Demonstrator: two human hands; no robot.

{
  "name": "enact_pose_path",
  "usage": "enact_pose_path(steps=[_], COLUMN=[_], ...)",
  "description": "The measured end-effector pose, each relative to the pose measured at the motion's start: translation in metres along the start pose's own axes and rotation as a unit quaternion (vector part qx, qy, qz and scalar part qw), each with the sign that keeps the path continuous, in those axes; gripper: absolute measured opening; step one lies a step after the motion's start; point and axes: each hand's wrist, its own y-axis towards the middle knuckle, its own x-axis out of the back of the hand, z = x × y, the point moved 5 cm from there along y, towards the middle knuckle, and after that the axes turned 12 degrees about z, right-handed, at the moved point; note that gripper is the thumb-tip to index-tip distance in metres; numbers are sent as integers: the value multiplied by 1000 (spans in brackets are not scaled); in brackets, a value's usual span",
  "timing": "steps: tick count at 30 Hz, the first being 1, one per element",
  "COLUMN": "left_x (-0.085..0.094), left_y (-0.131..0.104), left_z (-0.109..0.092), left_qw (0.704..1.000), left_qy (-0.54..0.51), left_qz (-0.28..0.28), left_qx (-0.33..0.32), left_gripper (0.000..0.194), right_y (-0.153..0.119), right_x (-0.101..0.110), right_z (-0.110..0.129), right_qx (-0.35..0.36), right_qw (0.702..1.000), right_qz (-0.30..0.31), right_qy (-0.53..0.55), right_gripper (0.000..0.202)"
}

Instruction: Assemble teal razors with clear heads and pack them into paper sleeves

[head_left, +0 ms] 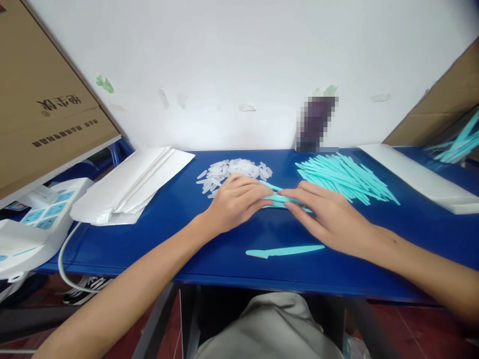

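Observation:
Both hands meet over the middle of a blue table, around several teal sticks [279,198]. My left hand [239,202] is closed on their left ends, its fingers wrapped over them. From the right, my right hand [322,209] pinches the same sticks between thumb and fingers. Nearer the front edge lies a single teal stick [288,251], with a wider blade-like left end. A pile of small translucent white pieces [239,169] sits behind my left hand. Behind my right hand is a heap of teal sticks [348,177].
White paper or plastic sleeves [138,184] lie on the table [209,267] at left, beside a white power strip [52,214] with a cable. A cardboard box [48,99] stands far left. At right are a long white strip [419,177] and another box [437,104].

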Motion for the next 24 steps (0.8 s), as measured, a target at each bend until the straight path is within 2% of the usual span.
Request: enact_pose_path(steps=[2,5,8,11,13,14,16,18,22,24], left_x=[-1,4,16,23,23,22,18,14,8,6], left_y=[0,-7,-22,-34,-37,-37,-35,-32,-31,-33], left_z=[4,20,44,60,64,64,61,56,49,49], left_qw=[1000,989,957,933,929,927,926,927,925,927], left_qy=[1,31,90,77,40,21,-15,-51,-100,-94], left_qz=[30,131,237,307,326,331,334,329,324,323], left_qx=[4,54,139,171,172,173,174,173,174,167], left_gripper=[29,45,41,33,25,23,19,16,11,17], right_y=[0,1,3,3,3,3,0,-3,-7,-8], right_x=[0,-7,-16,-15,-13,-13,-14,-16,-18,-18], right_z=[-3,-19,-35,-36,-26,-19,-6,1,0,-2], right_qx=[-2,-20,-32,-25,10,34,62,51,19,8], right_qw=[1000,999,998,998,997,993,973,951,927,927], right_qz=[-3,11,23,25,71,115,214,283,334,336], right_qy=[-4,-27,-55,-60,-33,-8,53,112,170,167], right_gripper=[34,37,38,37,35,33,28,22,15,14])
